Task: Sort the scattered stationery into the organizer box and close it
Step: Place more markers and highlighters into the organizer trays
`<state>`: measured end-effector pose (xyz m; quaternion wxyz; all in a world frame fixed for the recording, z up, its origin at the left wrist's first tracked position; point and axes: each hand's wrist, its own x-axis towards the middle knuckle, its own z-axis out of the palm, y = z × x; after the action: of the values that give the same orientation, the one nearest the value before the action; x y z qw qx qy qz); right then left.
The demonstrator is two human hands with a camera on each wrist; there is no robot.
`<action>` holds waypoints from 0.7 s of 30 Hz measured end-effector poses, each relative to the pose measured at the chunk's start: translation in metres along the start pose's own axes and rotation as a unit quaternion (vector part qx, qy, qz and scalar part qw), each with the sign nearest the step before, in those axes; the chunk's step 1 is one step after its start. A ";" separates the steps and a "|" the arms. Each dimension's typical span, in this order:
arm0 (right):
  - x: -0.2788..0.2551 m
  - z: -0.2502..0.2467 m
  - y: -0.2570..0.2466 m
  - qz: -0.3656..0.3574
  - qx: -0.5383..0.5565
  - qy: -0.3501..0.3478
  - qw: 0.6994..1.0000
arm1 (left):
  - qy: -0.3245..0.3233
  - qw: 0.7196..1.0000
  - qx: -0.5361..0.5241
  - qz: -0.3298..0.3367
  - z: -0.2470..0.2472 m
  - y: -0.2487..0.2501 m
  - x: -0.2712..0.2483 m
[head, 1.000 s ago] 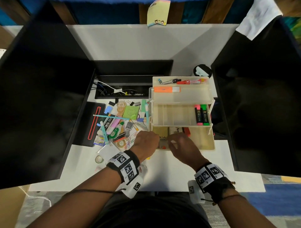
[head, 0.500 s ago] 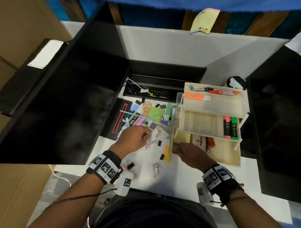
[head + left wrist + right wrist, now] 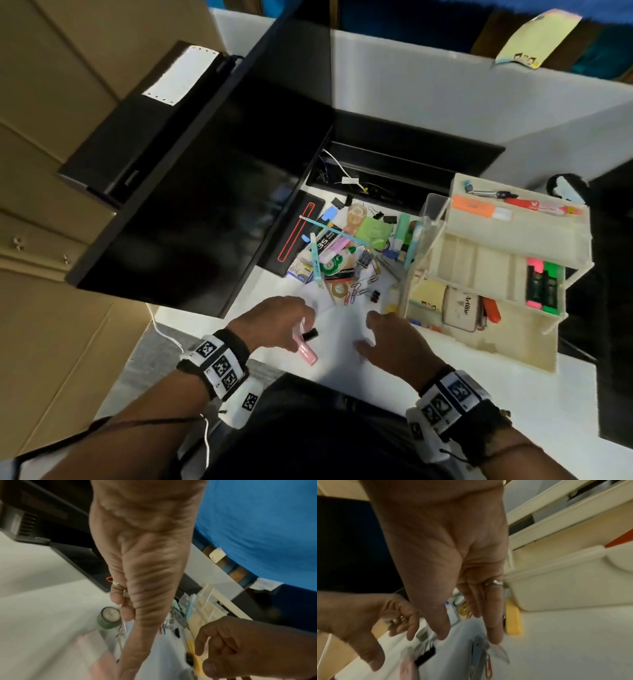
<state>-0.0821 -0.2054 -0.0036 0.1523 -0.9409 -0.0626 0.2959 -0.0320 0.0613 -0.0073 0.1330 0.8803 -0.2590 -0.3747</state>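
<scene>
A left hand [image 3: 274,320] hovers with fingers loosely curled, holding nothing, just above a black binder clip [image 3: 309,334] and pink highlighter [image 3: 306,350] on the tabletop [image 3: 346,329]; the right hand's [image 3: 394,337] fingers spread nearby. The clip looks light, stiff and springy, best pinched across its body.

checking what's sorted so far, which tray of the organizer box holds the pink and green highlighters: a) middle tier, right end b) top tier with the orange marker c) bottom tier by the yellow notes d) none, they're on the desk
a: in the head view the pink and green highlighters sit side by side at the right end of the middle tier of the organizer box, below the orange marker in the top tier.
</scene>
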 end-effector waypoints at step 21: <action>0.004 0.039 -0.013 0.090 -0.006 -0.012 0.996 | -0.002 0.995 0.079 0.067 0.022 -0.002 0.012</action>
<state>-0.1017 -0.1828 -0.0315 0.1190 -0.9399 0.0188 0.3195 -0.0401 0.0554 -0.0308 0.0876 0.8680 -0.3464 -0.3448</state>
